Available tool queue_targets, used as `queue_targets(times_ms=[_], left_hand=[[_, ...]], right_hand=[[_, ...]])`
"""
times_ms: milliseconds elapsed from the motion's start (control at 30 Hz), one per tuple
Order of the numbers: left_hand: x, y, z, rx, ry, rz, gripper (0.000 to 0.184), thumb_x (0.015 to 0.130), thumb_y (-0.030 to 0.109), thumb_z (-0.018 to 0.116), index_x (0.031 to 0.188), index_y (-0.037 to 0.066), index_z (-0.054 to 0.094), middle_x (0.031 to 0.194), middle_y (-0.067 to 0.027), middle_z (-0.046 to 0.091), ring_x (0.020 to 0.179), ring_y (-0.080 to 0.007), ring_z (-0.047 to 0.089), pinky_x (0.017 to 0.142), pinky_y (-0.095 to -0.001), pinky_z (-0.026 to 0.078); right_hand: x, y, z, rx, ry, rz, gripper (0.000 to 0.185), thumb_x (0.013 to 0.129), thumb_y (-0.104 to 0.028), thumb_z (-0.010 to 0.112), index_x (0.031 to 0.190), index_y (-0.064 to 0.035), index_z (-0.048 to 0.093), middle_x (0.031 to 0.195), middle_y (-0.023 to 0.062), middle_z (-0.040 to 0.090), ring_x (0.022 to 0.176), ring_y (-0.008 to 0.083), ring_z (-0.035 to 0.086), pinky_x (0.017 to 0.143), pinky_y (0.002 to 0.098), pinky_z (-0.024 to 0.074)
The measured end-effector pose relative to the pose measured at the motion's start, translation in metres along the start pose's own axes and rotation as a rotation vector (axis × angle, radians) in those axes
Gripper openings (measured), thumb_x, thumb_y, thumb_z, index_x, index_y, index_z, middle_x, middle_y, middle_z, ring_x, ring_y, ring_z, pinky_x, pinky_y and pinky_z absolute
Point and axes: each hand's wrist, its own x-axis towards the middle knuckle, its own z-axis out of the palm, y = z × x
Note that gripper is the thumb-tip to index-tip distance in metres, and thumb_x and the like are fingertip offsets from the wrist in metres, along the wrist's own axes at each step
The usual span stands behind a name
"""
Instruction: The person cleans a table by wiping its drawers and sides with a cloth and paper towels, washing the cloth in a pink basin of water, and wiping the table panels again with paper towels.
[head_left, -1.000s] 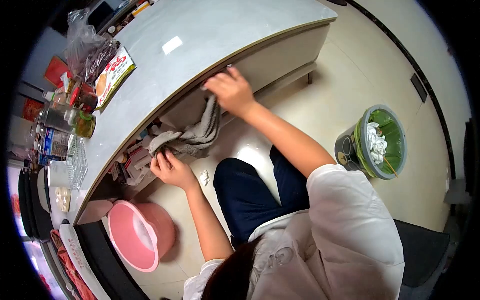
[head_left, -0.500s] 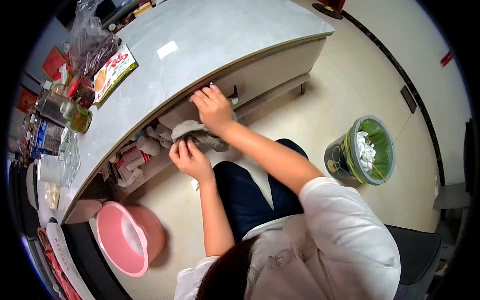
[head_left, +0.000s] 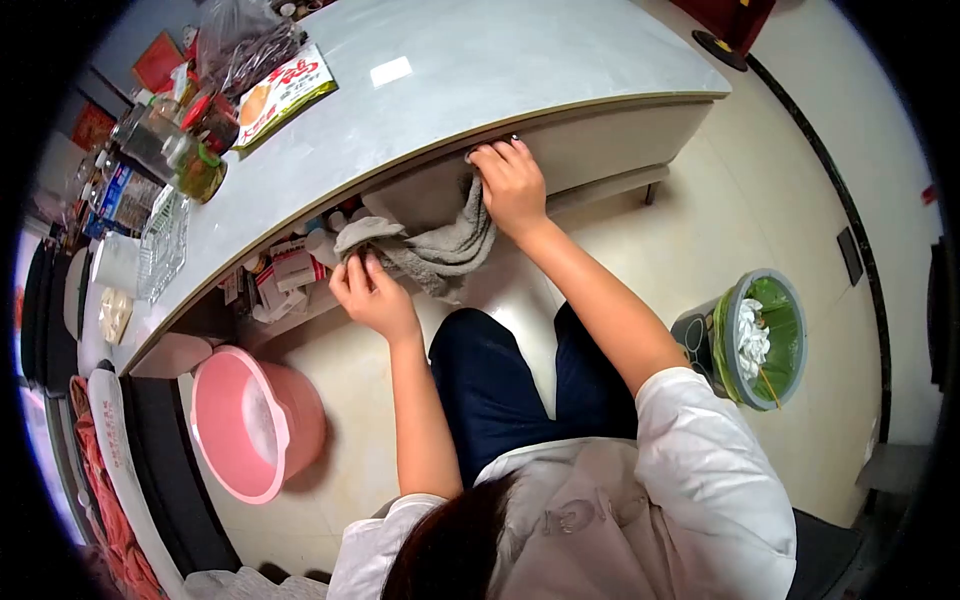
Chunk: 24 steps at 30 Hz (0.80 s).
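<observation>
A grey cloth (head_left: 445, 252) hangs in folds between my two hands, in front of the cabinet (head_left: 610, 148). My left hand (head_left: 375, 298) pinches its left end beside the open shelf section under the tabletop. At the cabinet front's upper edge, just below the tabletop, my right hand (head_left: 512, 188) has its fingers closed on the cloth's other end. The fingertips of that hand lie close against the pale panel, and part of the cloth is hidden behind them.
Small boxes and bottles (head_left: 290, 265) fill the open shelf. On the tabletop (head_left: 480, 70) stand jars (head_left: 205, 175), a snack packet (head_left: 288, 95) and a wire rack (head_left: 165, 240). A pink basin (head_left: 300, 420) holding foamy water sits left on the floor; a lined bin (head_left: 795, 330) with tissues stands right.
The cloth, bunched between my hands before, is now stretched wider and hangs more openly. My right hand has moved farther from my left along the cabinet edge. The whole view has shifted.
</observation>
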Motion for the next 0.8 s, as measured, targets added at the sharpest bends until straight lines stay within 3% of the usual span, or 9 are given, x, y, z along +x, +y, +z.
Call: queue_targets(times_ms=[267,400,667,800], left_hand=[[-0.005,0.001,0.003,-0.045,0.042,-0.084,0.016,0.079,0.005,0.056,0.091,-0.005,0.058,0.097,-0.0129,0.048,0.078,-0.0216,0.051,0.064,-0.0305,0.044],[-0.005,-0.008,-0.010,0.005,0.024,-0.073,0.018,0.080,0.006,0.056,0.093,-0.007,0.057,0.097,-0.0123,0.047,0.077,-0.0179,0.051,0.059,-0.0261,0.044],[-0.007,-0.007,0.009,-0.040,0.043,-0.047,0.019,0.080,0.006,0.056,0.092,-0.008,0.056,0.098,-0.0130,0.047,0.077,-0.0201,0.051,0.061,-0.0278,0.044],[-0.004,-0.003,0.017,-0.034,0.057,-0.040,0.018,0.079,0.006,0.056,0.092,-0.008,0.057,0.098,-0.0126,0.047,0.076,-0.0188,0.051,0.061,-0.0275,0.044]], right_hand=[[0.001,-0.035,0.014,0.076,-0.024,-0.085,0.014,0.069,-0.003,0.055,0.082,-0.0071,0.059,0.085,0.0047,0.060,0.085,0.0212,0.055,0.086,0.0383,0.0392],[-0.002,-0.057,0.031,0.077,0.025,0.079,0.017,0.068,-0.002,0.055,0.084,-0.0059,0.059,0.087,0.0067,0.060,0.086,0.0238,0.054,0.084,0.0398,0.0401],[-0.001,-0.052,0.034,0.172,-0.014,-0.064,0.013,0.069,-0.004,0.055,0.081,-0.0058,0.060,0.084,0.0058,0.060,0.083,0.0227,0.054,0.081,0.0374,0.0419],[0.005,-0.074,0.046,0.195,0.100,-0.067,0.014,0.067,-0.007,0.054,0.080,-0.0057,0.059,0.083,0.0051,0.059,0.079,0.0220,0.054,0.076,0.0355,0.0436]])
